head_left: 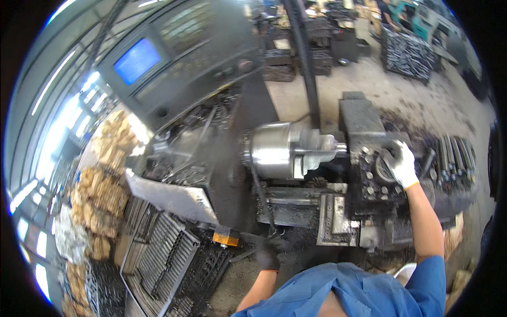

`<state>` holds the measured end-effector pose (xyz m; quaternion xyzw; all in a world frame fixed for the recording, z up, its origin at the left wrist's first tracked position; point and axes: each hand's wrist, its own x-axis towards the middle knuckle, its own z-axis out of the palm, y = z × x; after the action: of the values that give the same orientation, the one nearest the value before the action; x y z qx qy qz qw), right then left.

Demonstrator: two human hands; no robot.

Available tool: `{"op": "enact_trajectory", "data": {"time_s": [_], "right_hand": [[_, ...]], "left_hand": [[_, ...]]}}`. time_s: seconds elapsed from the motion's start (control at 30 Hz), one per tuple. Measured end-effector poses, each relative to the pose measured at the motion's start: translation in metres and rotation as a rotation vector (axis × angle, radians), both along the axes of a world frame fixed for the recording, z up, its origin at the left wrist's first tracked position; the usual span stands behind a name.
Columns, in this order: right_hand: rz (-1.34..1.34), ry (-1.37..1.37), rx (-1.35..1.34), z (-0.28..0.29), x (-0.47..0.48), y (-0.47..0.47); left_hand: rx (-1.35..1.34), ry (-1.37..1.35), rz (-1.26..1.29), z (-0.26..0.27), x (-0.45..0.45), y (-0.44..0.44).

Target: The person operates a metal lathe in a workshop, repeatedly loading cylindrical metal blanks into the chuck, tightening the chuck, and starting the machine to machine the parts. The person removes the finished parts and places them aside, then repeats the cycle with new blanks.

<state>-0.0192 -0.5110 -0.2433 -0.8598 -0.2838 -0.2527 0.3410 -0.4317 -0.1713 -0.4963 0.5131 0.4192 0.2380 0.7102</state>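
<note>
A metalworking lathe stands before me, its bright steel chuck in the middle of the view. The chuck's jaws are blurred, and a short shiny stub reaches from them toward the dark block on the right. My right hand, in a white glove with dark fingers, is curled at the rim of a round handwheel on that block. Low in front, my left hand wears a dark glove beside the lower end of a long lever. Its fingers blend into the dark background.
A slatted metal rack and an orange-faced box lie at lower left. Metal rods lie at right. Behind stand a machine cabinet with a lit screen, a post and a bin of metal parts. A person's arm shows at top right.
</note>
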Motion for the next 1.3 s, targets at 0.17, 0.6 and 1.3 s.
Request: {"op": "enact_trajectory", "data": {"time_s": [0.17,0.6,1.3], "right_hand": [[-0.029,0.057,-0.059,0.022,-0.015,0.007],[-0.016,0.082,-0.15,0.015,0.0,-0.001],[1.099,0.282,-0.969,-0.059,0.185,0.163]], "left_hand": [[1.193,1.0,0.53,-0.021,-0.083,0.046],[-0.011,-0.039,0.347,0.003,-0.102,0.115],[2.005,0.202,-0.559,0.224,0.349,-0.103]]}}
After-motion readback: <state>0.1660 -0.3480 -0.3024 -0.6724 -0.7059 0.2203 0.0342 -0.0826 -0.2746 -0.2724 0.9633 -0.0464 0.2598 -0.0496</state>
